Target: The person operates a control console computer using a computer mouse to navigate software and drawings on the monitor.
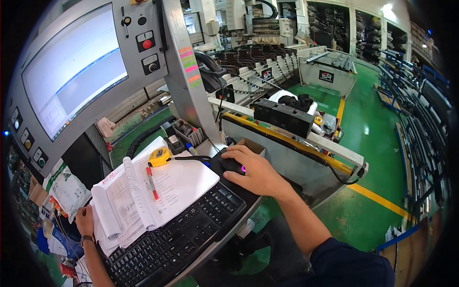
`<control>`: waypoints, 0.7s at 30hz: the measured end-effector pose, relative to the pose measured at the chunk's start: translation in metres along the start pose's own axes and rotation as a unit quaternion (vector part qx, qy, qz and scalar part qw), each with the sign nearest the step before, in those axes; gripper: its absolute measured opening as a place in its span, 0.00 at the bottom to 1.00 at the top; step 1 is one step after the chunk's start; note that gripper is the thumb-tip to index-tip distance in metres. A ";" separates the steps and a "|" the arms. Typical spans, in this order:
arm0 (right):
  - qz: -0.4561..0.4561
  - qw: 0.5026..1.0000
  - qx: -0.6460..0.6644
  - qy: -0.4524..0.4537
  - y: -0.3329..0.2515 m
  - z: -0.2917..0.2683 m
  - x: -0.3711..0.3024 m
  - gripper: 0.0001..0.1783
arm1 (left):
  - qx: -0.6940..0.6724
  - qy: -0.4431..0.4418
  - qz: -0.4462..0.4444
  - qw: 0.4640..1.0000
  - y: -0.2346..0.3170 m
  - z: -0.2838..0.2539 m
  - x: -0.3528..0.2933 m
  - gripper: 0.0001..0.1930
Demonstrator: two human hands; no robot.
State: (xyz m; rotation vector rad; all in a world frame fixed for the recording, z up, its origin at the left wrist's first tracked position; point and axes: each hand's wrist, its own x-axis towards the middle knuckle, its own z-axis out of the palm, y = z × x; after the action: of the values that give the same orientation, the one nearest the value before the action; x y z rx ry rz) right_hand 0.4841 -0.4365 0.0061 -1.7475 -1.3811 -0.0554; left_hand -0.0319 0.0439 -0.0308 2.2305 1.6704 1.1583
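Lit flat screen: set in a tilted grey metal console at the upper left.
White plastic bag: seen below the screen, near the left hand.
Left hand: placed beside the left edge of the papers, fingers curled; whether anything is pinched cannot be told. A dark watch is worn on the wrist.
Stack of white printed papers: spread between the two hands, with some sheets curled over into rolls.
Slim red-and-white pen: laid on the papers.
Yellow tape measure with a black strap: rested at the far edge of the papers, the strap trailed toward the mouse.
Long black keyboard: set along the near side of the papers, partly covered by them.
Black computer mouse: located under the right hand, just beyond the keyboard's right end; a pink glow is shown at its side.
Right hand: laid over the mouse, which is held between the thumb on the near side and the fingers on the far side.
Black rectangular block: mounted beyond the right hand, well apart from it.
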 end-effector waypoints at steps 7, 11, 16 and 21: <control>0.018 0.999 0.033 -0.005 -0.002 -0.001 -0.001 0.28 | 0.010 0.000 0.000 1.000 0.004 -0.002 -0.003 0.23; 0.002 1.000 0.004 0.000 0.000 0.000 0.000 0.29 | 0.013 0.005 -0.002 1.000 0.004 -0.001 -0.002 0.23; 0.005 1.000 0.004 0.001 0.000 0.001 -0.001 0.29 | 0.016 0.004 0.001 1.000 -0.003 0.000 0.001 0.23; 0.005 1.000 -0.001 -0.002 0.000 0.000 -0.001 0.29 | 0.000 -0.002 0.005 1.000 -0.009 0.002 0.003 0.23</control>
State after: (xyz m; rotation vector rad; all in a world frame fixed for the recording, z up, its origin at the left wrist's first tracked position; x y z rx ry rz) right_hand 0.4836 -0.4371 0.0060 -1.7574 -1.3762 -0.0483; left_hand -0.0368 0.0505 -0.0353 2.2426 1.6577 1.1547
